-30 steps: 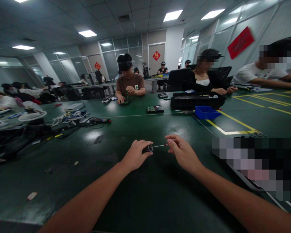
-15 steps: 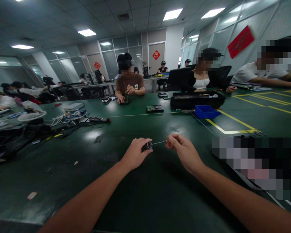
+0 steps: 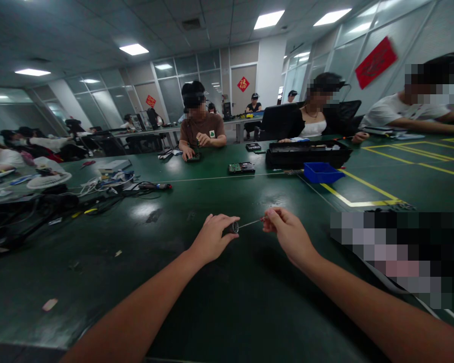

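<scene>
My left hand [image 3: 211, 236] is closed around a small dark cylindrical part [image 3: 235, 228], thumb below and fingers above. Its round, metallic-looking open end faces right. My right hand [image 3: 287, 233] pinches the reddish end of a thin screwdriver [image 3: 250, 223], most of whose handle is hidden by the fingers. The metal shaft runs left and slightly down to the open end of the part. Whether the tip sits inside or just touches the rim is too small to tell. Both hands are above the green table [image 3: 227, 312].
A hard drive with a green board [image 3: 241, 168] lies ahead, near a blue bin [image 3: 323, 173] and a long black tray [image 3: 306, 154]. Cables and a white fan [image 3: 49, 174] crowd the left. Across the table, a person in a brown shirt [image 3: 202, 130] handles a small dark item.
The screwdriver slants a little more steeply, its handle end higher relative to the tip. The cylindrical part has turned slightly, and both hands keep nearly the same place.
</scene>
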Available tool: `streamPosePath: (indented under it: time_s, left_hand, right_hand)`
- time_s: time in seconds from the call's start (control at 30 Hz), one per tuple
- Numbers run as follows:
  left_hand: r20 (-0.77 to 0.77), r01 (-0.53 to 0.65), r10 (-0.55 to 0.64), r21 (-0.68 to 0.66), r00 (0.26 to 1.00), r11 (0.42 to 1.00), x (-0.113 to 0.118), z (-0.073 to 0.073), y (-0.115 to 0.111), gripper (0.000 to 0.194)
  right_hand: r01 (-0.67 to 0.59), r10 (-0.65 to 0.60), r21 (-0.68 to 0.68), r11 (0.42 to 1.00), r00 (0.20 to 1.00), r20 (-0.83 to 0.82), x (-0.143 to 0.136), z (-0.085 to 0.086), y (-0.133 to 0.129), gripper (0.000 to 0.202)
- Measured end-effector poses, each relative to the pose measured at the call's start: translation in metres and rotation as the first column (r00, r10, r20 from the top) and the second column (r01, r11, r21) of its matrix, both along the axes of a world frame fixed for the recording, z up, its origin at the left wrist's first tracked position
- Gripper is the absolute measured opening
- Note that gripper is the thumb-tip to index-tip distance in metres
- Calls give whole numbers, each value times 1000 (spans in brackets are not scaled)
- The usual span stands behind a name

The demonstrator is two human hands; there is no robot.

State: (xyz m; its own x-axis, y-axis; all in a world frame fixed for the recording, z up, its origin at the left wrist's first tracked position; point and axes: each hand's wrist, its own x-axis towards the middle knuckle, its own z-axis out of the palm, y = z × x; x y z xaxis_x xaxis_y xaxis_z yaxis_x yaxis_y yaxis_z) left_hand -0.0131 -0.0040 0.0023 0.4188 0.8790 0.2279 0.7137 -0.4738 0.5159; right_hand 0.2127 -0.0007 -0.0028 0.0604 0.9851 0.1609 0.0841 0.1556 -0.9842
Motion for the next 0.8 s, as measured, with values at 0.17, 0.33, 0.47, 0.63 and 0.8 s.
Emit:
streamPosePath:
  time_s: [0.17,0.33,0.47,0.63,0.8]
  left_hand:
    - [15,3,-3,11,1000,1000,1,2,-1,43]
    - [29,-29,29,4,999,1000,2,1,0,42]
    - [31,-14,13,9,999,1000,2,0,0,40]
    - [55,-16,16,9,998,1000,1,-2,0,42]
    - [68,-13,13,-2,998,1000,0,-2,0,41]
  right_hand:
    - [-44,43,25,999,998,48,-4,5,-5,29]
    - [-12,4,82,997,996,94,-6,12,-10,26]
    - [-19,13,88,996,997,72,-5,13,-10,26]
    - [-33,26,87,996,997,74,-5,10,-8,27]
    - [-32,19,94,995,990,139,-2,14,-10,32]
